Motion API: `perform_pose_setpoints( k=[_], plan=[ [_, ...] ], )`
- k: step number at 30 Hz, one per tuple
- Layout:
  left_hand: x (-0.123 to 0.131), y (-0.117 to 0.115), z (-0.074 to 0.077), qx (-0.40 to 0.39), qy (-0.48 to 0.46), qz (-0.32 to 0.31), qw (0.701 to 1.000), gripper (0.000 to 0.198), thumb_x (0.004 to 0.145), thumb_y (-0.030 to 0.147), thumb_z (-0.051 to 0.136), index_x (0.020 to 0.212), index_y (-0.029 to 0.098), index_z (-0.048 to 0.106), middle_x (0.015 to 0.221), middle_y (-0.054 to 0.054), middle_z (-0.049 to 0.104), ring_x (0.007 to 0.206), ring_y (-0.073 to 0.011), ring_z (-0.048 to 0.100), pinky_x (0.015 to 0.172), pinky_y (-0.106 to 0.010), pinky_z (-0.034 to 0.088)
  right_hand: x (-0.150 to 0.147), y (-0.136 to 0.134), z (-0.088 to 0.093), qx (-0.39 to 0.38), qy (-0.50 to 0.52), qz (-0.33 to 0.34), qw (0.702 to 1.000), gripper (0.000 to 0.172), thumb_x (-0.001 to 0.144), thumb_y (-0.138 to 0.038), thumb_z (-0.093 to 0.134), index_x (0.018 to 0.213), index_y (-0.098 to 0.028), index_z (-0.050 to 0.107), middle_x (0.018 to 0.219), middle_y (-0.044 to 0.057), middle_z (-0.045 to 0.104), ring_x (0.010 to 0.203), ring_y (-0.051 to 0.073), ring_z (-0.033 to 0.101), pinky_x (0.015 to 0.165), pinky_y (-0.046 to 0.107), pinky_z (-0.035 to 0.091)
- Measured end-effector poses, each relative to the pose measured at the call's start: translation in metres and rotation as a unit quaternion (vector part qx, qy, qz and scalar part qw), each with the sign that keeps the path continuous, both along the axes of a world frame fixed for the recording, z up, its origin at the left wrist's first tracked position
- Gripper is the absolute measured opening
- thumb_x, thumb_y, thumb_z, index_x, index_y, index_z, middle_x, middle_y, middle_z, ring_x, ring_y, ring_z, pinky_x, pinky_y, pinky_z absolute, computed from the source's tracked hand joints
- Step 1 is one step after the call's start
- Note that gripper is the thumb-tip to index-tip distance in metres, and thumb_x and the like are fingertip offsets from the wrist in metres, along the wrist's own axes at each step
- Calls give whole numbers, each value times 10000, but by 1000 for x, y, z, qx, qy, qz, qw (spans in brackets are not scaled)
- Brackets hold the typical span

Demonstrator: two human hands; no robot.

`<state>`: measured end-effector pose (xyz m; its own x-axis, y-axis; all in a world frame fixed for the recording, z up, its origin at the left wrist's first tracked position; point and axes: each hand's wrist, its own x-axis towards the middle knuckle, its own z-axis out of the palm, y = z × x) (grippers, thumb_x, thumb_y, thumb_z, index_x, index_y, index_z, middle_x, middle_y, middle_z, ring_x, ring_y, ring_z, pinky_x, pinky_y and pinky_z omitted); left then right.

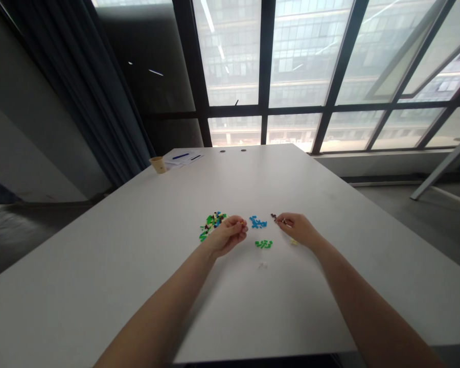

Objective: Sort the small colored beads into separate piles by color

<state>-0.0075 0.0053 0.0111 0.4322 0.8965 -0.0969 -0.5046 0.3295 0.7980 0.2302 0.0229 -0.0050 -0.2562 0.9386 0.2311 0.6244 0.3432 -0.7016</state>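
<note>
On the white table lies a mixed pile of small coloured pieces [213, 221], like tiny building bricks. My left hand [230, 232] is closed just right of that pile, its fingers curled round something too small to name. With thumb and fingers pinched, my right hand [294, 226] reaches down at a small group of dark brown pieces [273, 217]; what it grips cannot be made out. Between the hands sit blue pieces [257, 222], with green pieces [263, 244] nearer to me. A few white pieces [262, 265] lie closest, and pale yellow pieces [293, 242] are partly under my right wrist.
A tan paper cup [158, 164] stands at the table's far left edge, beside papers [182, 159] with a blue pen [180, 156] on them. Two dark round spots [243, 150] mark the far end. Windows and a dark curtain [80, 82] are behind.
</note>
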Motion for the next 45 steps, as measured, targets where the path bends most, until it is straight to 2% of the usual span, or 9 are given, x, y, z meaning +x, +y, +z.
perform_pose_setpoints(
  k=[4,9,14,18,23,27,31,38,45],
  plan=[
    [7,-5,-2,-26,-62,-24,997,231,528,183,763,653,162,569,667,27,550,604,-48,482,557,-175,368,-2,0,-4,8,6,3,1000,210,738,-292,478,762,-160,639,714,33,634,615,128,515,604,233,412],
    [10,-5,-6,-36,-47,-10,998,212,555,192,756,655,152,573,638,23,547,589,-49,481,552,-179,373,-7,-3,-4,47,3,-1,999,217,753,-301,470,777,-166,639,658,17,607,545,104,462,549,225,389],
    [13,-4,-13,-47,-35,-11,998,275,528,241,776,712,144,595,634,20,555,596,-49,498,571,-176,388,-23,-15,5,150,34,-3,988,200,768,-277,474,809,-175,641,618,9,564,524,93,420,537,224,365],
    [17,-5,-18,-43,-15,-23,999,296,529,287,772,694,119,593,631,11,549,594,-41,498,578,-159,390,-41,-30,13,225,71,40,971,162,769,-231,493,836,-185,633,592,-2,513,549,104,432,576,244,384],
    [20,-7,-19,-45,1,-33,998,324,533,336,760,688,113,582,622,19,514,580,-34,473,548,-151,377,-57,-38,10,278,93,61,954,119,755,-236,540,832,-209,627,572,-14,504,565,119,459,596,271,402],
    [20,-9,-20,-75,11,-67,995,313,544,322,756,711,126,578,634,25,489,582,-39,457,523,-156,360,-61,-38,6,294,96,55,949,123,746,-238,564,848,-224,631,619,4,536,618,138,493,599,282,415],
    [20,-9,-21,-97,5,-102,990,299,541,297,762,712,135,577,672,17,499,633,-56,473,562,-180,373,-62,-38,5,294,89,42,951,112,749,-217,570,836,-226,641,633,14,546,649,147,504,612,286,423],
    [18,-8,-18,-92,32,-91,991,303,514,299,776,687,132,592,664,21,496,632,-48,460,596,-189,354,-61,-37,4,303,83,49,948,115,750,-201,573,826,-232,654,650,15,561,660,146,512,632,294,426],
    [19,-6,-21,-24,95,-53,994,305,547,364,746,673,114,626,654,1,501,642,-62,446,560,-179,319,-60,-37,5,304,65,49,949,117,752,-181,568,816,-216,659,642,13,549,647,135,500,630,275,422]
  ],
)
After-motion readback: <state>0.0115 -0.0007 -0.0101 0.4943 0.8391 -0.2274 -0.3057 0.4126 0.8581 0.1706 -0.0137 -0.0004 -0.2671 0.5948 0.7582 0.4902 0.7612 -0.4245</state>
